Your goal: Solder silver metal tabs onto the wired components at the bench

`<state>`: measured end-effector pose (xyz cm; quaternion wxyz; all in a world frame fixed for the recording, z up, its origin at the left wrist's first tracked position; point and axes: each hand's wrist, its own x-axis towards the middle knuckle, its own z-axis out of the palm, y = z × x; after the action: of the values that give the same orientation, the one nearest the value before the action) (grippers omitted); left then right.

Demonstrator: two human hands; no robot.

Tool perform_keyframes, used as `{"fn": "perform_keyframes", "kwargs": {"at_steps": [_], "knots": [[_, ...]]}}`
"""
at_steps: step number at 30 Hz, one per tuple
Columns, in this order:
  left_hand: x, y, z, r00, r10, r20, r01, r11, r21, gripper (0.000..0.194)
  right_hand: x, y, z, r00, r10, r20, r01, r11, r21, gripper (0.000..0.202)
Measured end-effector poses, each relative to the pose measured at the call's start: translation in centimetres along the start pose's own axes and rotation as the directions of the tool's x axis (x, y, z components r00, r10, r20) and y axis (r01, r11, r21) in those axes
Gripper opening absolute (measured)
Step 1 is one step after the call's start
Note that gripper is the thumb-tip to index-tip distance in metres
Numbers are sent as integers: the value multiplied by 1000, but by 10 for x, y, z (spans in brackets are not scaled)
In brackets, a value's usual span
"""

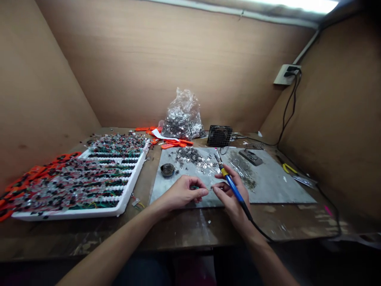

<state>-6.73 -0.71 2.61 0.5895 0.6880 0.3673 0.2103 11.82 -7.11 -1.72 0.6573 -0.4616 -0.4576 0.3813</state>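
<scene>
In the head view, my left hand [189,190] is closed in a pinch over the front of the grey board. A bit of green wire [195,187] shows between its fingers; the rest of that piece is hidden. My right hand [233,192] grips a soldering iron [233,186] with a blue and yellow handle, its tip pointing up and away from me. The thumb and a finger of the same hand also pinch a tiny part, too small to name, close to my left fingertips. Beyond both hands lies a pile of small shiny metal pieces [189,155].
On the left stands a white foam tray [125,198] of wired parts, beside orange plastic pieces [35,172]. A clear bag of metal pieces [183,119] and a small black fan [219,136] are at the back. A dark round dish [167,170], iron stand [251,157] and yellow-handled tool [289,168] lie around.
</scene>
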Motion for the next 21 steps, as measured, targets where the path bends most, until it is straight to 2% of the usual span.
{"fn": "perform_keyframes", "kwargs": {"at_steps": [8, 14, 18, 21], "knots": [[-1, 1, 1, 999, -37, 22, 39, 993, -113, 34, 1, -4, 1, 999, 40, 15, -40, 998, 54, 69], [-2, 6, 1, 997, 17, 74, 5, 959, -284, 44, -4, -1, -1, 1000, 10, -13, -10, 999, -43, 66], [-3, 5, 0, 996, 51, 70, -24, 936, -351, 37, -13, 5, 2, 999, -26, -21, 23, 992, -124, 62], [-3, 3, 1, 997, 47, 62, -17, 910, -413, 38, -18, 8, 8, 996, -45, -70, 36, 992, -124, 64]]}}
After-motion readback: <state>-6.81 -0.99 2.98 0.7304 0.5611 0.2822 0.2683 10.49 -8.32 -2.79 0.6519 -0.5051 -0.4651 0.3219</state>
